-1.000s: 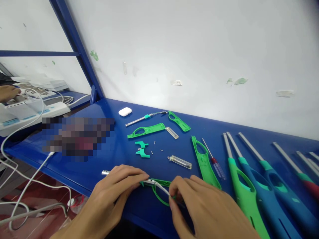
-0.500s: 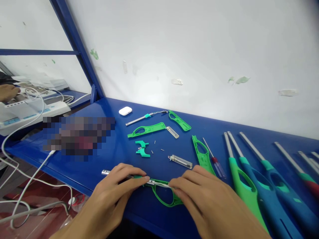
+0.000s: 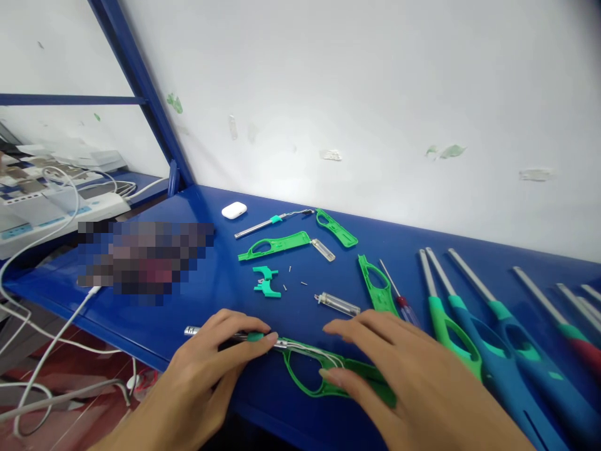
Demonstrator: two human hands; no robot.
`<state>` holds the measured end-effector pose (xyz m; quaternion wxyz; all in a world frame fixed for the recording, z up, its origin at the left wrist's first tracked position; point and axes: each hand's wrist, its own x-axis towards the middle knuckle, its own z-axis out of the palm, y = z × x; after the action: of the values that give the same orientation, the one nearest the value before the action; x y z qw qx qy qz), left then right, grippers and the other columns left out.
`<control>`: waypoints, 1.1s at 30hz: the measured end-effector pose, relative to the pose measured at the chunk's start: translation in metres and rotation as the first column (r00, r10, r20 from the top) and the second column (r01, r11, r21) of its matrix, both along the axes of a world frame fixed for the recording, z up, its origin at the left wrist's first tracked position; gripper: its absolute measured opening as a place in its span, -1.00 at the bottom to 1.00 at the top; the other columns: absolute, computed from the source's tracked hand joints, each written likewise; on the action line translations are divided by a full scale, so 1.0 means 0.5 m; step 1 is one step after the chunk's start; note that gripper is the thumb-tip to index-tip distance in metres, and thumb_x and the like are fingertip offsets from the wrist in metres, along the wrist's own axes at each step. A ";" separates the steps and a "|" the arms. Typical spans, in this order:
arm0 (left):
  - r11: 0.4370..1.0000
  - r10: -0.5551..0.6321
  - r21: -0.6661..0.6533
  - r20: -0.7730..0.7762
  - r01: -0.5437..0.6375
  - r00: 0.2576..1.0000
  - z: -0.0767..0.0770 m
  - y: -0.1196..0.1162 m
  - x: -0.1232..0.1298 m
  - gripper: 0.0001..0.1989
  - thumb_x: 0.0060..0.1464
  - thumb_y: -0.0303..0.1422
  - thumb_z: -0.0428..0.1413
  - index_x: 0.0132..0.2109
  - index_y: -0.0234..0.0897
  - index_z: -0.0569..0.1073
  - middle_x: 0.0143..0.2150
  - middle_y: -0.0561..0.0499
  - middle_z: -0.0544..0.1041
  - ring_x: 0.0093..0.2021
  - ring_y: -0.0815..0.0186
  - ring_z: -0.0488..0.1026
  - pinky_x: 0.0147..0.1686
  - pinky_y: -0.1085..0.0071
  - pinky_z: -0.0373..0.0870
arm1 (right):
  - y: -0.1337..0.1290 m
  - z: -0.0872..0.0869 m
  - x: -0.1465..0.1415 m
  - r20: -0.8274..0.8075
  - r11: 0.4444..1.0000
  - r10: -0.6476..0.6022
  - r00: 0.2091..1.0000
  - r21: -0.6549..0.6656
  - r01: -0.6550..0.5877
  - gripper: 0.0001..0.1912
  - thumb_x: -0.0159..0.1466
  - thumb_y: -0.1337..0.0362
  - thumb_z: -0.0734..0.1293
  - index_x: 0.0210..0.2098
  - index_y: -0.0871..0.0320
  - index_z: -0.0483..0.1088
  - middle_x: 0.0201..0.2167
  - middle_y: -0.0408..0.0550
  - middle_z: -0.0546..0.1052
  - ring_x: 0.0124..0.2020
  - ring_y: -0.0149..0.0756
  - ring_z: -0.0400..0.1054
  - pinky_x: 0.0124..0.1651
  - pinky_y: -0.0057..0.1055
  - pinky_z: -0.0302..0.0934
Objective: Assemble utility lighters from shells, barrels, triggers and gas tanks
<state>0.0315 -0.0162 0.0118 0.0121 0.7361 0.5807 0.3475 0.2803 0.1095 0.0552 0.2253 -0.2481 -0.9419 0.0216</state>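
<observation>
Near the table's front edge, my left hand [image 3: 220, 363] pinches a silver lighter tube [image 3: 191, 331] with a teal collar [image 3: 256, 337], over the end of a green lighter shell half [image 3: 307, 393]. White wires [image 3: 312, 351] run from the tube's end to the right across the shell's trigger opening. My right hand [image 3: 399, 369] is over the shell's right part, thumb and fingers apart around the wire ends; whether its thumb touches the shell I cannot tell. Beyond the hands lie a clear fuel tank [image 3: 339, 304], two teal triggers [image 3: 267, 282] and several small pins [image 3: 304, 284].
Further back are another tube with wires [image 3: 258, 227], green shell halves [image 3: 277, 245], a second tank [image 3: 323, 250] and a white case [image 3: 234, 210]. A screwdriver [image 3: 399, 297] and several whole lighters [image 3: 507, 338] lie right. At left are a pixelated item [image 3: 145, 257] and white cables [image 3: 51, 338].
My right hand's fingers have parted from the wires and spread, baring more of the wires and shell. My left hand keeps its pinch on the tube. The view has shifted slightly.
</observation>
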 end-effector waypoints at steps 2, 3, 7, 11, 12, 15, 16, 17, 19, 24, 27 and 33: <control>1.000 0.007 -0.003 -0.017 -0.007 1.000 0.003 0.000 0.000 -0.57 0.41 -0.60 -0.03 0.17 -0.06 0.54 0.08 0.00 0.58 0.03 0.35 0.53 -0.03 0.49 0.53 | 0.003 0.000 0.015 0.013 1.000 -0.025 1.000 0.016 0.024 -0.52 0.10 0.22 0.64 -0.01 -0.01 0.52 -0.22 -0.16 0.67 -0.27 -0.07 0.64 -0.31 -0.18 0.55; 1.000 0.010 0.000 -0.025 -0.010 1.000 0.005 0.001 0.000 -0.57 0.40 -0.61 -0.03 0.17 -0.07 0.54 0.08 -0.01 0.58 0.03 0.35 0.53 -0.04 0.50 0.54 | 0.004 0.000 0.022 0.031 1.000 -0.022 0.999 0.003 0.022 -0.54 0.07 0.20 0.66 -0.08 -0.01 0.52 -0.28 -0.19 0.65 -0.32 -0.10 0.63 -0.35 -0.20 0.54; 1.000 0.002 0.014 -0.062 -0.001 0.998 0.015 0.005 0.000 -0.58 0.36 -0.64 0.00 0.12 -0.10 0.56 0.04 0.01 0.59 0.01 0.38 0.54 -0.05 0.54 0.55 | 0.006 -0.002 0.035 0.120 0.994 0.039 0.992 -0.108 -0.026 -0.65 0.08 0.25 0.66 -0.26 -0.02 0.47 -0.43 -0.31 0.57 -0.43 -0.23 0.58 -0.45 -0.33 0.46; 1.000 0.002 0.027 -0.089 0.000 0.996 0.015 0.005 -0.002 -0.57 0.36 -0.66 0.00 0.14 -0.10 0.55 0.05 0.00 0.58 0.03 0.37 0.53 -0.01 0.52 0.54 | 0.007 -0.003 0.032 0.151 0.990 0.049 0.987 -0.139 -0.028 -0.81 0.25 0.37 0.51 -0.25 -0.03 0.47 -0.39 -0.30 0.58 -0.43 -0.26 0.57 -0.40 -0.35 0.46; 1.000 0.001 0.028 -0.096 0.001 0.995 0.014 0.005 -0.002 -0.57 0.37 -0.65 0.00 0.15 -0.10 0.55 0.06 0.00 0.58 0.03 0.37 0.53 -0.01 0.51 0.54 | 0.008 -0.001 0.032 0.160 0.989 0.062 0.985 -0.140 -0.040 -0.84 0.28 0.40 0.46 -0.25 -0.02 0.48 -0.38 -0.28 0.59 -0.42 -0.26 0.57 -0.38 -0.35 0.47; 1.000 0.002 0.019 -0.099 0.000 0.995 0.010 0.004 -0.005 -0.57 0.38 -0.63 0.01 0.20 -0.10 0.52 0.07 -0.01 0.57 0.06 0.35 0.51 0.01 0.49 0.53 | 0.010 0.009 0.032 0.165 0.992 0.114 0.980 -0.077 -0.102 -0.79 0.37 0.46 0.30 -0.28 0.02 0.49 -0.37 -0.22 0.61 -0.39 -0.28 0.58 -0.31 -0.37 0.49; 1.000 0.000 0.013 -0.094 0.001 0.996 0.008 0.003 -0.005 -0.57 0.38 -0.64 0.01 0.21 -0.10 0.51 0.09 -0.02 0.56 0.08 0.35 0.50 0.01 0.49 0.53 | 0.011 0.012 0.032 0.154 0.993 0.117 0.981 -0.044 -0.112 -0.75 0.38 0.47 0.26 -0.29 0.03 0.49 -0.37 -0.21 0.61 -0.40 -0.28 0.57 -0.32 -0.37 0.49; 1.000 -0.003 0.009 -0.088 0.004 0.996 0.007 0.003 -0.006 -0.56 0.38 -0.64 0.01 0.22 -0.09 0.50 0.10 -0.02 0.56 0.09 0.35 0.50 0.02 0.49 0.53 | 0.010 0.014 0.033 0.145 0.994 0.110 0.983 -0.023 -0.108 -0.74 0.39 0.47 0.24 -0.28 0.03 0.49 -0.38 -0.20 0.62 -0.41 -0.28 0.57 -0.32 -0.37 0.49; 1.000 -0.005 0.008 -0.077 0.006 0.997 0.006 0.003 -0.007 -0.56 0.38 -0.64 0.01 0.21 -0.09 0.51 0.10 -0.01 0.55 0.10 0.34 0.50 0.02 0.49 0.53 | 0.009 0.014 0.036 0.120 0.996 0.083 0.989 -0.025 -0.080 -0.80 0.39 0.42 0.29 -0.26 0.01 0.51 -0.37 -0.21 0.63 -0.42 -0.26 0.58 -0.35 -0.35 0.49; 1.000 -0.011 0.019 -0.068 0.012 0.998 0.007 0.005 -0.006 -0.58 0.38 -0.64 0.01 0.17 -0.09 0.53 0.08 0.00 0.57 0.07 0.34 0.52 0.01 0.48 0.53 | 0.010 -0.003 0.039 0.141 0.996 0.062 0.988 -0.076 -0.051 -0.87 0.28 0.38 0.45 -0.26 -0.01 0.53 -0.35 -0.24 0.65 -0.42 -0.25 0.58 -0.42 -0.38 0.46; 1.000 -0.003 0.027 -0.071 0.005 0.997 0.008 0.005 -0.006 -0.58 0.38 -0.64 0.01 0.17 -0.10 0.52 0.09 0.02 0.56 0.08 0.37 0.52 0.02 0.52 0.51 | 0.014 -0.002 0.038 0.175 0.996 0.064 0.983 -0.075 -0.052 -0.82 0.33 0.43 0.37 -0.27 0.00 0.55 -0.36 -0.22 0.65 -0.44 -0.29 0.57 -0.39 -0.41 0.45; 1.000 0.018 0.016 -0.063 -0.017 0.998 0.007 0.003 -0.007 -0.58 0.39 -0.62 0.03 0.20 -0.07 0.51 0.11 0.03 0.55 0.08 0.38 0.51 0.02 0.52 0.51 | 0.020 0.015 0.036 0.124 0.997 0.056 0.991 -0.064 -0.048 -0.69 0.39 0.49 0.22 -0.29 0.03 0.53 -0.32 -0.15 0.65 -0.37 -0.32 0.58 -0.36 -0.47 0.41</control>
<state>0.0281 -0.0145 0.0151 -0.0151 0.7417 0.5845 0.3287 0.2983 0.1198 0.0625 0.1573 -0.2310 -0.9593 0.0407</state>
